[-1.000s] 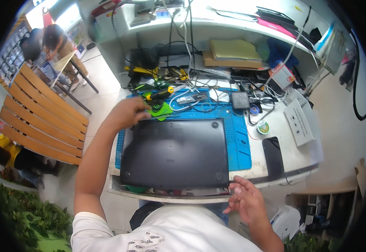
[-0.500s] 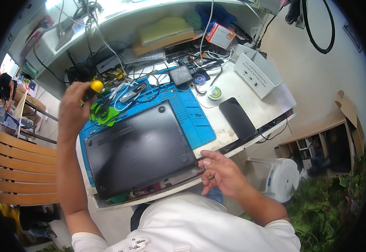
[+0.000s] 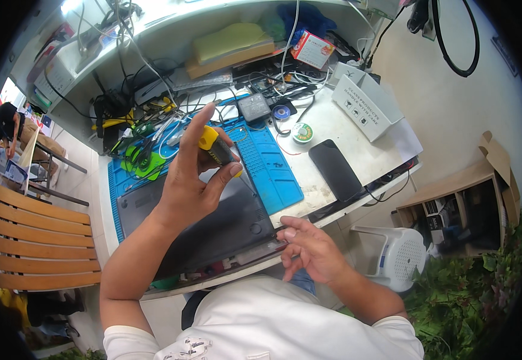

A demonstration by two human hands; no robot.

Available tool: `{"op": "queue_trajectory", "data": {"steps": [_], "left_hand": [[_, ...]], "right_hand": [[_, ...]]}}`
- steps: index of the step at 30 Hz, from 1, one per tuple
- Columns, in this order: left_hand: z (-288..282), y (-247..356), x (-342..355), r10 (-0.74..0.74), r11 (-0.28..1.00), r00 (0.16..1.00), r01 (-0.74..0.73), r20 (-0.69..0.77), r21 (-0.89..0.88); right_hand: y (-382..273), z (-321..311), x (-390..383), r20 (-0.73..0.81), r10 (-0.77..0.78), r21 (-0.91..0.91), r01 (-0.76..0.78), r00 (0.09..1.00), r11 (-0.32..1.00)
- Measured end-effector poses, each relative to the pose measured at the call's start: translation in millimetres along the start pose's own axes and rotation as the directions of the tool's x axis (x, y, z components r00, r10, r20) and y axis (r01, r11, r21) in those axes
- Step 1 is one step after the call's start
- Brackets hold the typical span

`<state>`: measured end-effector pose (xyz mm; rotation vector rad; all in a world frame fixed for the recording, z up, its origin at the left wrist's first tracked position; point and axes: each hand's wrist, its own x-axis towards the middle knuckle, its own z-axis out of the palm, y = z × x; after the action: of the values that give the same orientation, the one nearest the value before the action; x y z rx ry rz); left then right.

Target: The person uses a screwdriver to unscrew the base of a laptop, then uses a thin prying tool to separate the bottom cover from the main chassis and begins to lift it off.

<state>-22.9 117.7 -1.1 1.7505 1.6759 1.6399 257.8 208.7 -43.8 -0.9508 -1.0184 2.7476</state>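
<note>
My left hand (image 3: 186, 186) is raised above a dark laptop (image 3: 204, 240), its fingers closed on a yellow-and-black screwdriver (image 3: 216, 147); only the handle shows clearly. Underside up, with round rubber feet showing, the laptop lies partly on a blue repair mat (image 3: 271, 174), and my left forearm and hand cover some of it. Just off the laptop's near right corner hovers my right hand (image 3: 312, 249). Its fingers are loosely bent and apart, with nothing visible in them.
Tangled cables, tools and a green tray (image 3: 144, 162) crowd the mat's far left. A black adapter (image 3: 253, 108), solder spool (image 3: 303, 133), phone (image 3: 336, 171) and white carton (image 3: 367, 108) stand toward the right. A white stool (image 3: 396, 255) and wooden bench (image 3: 39, 234) flank the table.
My left hand has come from the far left tool pile to above the laptop, bringing the screwdriver with it. My right hand has barely moved.
</note>
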Motion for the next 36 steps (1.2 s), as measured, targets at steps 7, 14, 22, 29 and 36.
{"op": "queue_trajectory", "data": {"steps": [7,14,22,29,36], "left_hand": [[3,6,4,0.016,0.999,1.0,-0.017,0.006,0.037],[3,9,6,0.058,0.996,0.998,-0.056,-0.017,0.071],[-5,17,17,0.177,0.982,0.954,-0.188,0.243,0.025],[-13,46,33,0.196,0.935,0.956,-0.249,0.217,0.252],[-32,62,46,0.002,0.956,0.939,-0.103,0.343,0.275]], "right_hand": [[2,-4,0,0.008,-0.003,0.002,0.003,1.0,1.0],[3,-4,-1,0.017,-0.013,-0.001,0.013,1.0,1.0],[2,-3,-1,0.01,-0.023,-0.005,0.023,1.0,1.0],[4,-5,1,0.013,-0.019,-0.007,0.019,1.0,1.0],[7,-8,1,0.015,-0.03,0.005,0.03,0.999,1.0]]}}
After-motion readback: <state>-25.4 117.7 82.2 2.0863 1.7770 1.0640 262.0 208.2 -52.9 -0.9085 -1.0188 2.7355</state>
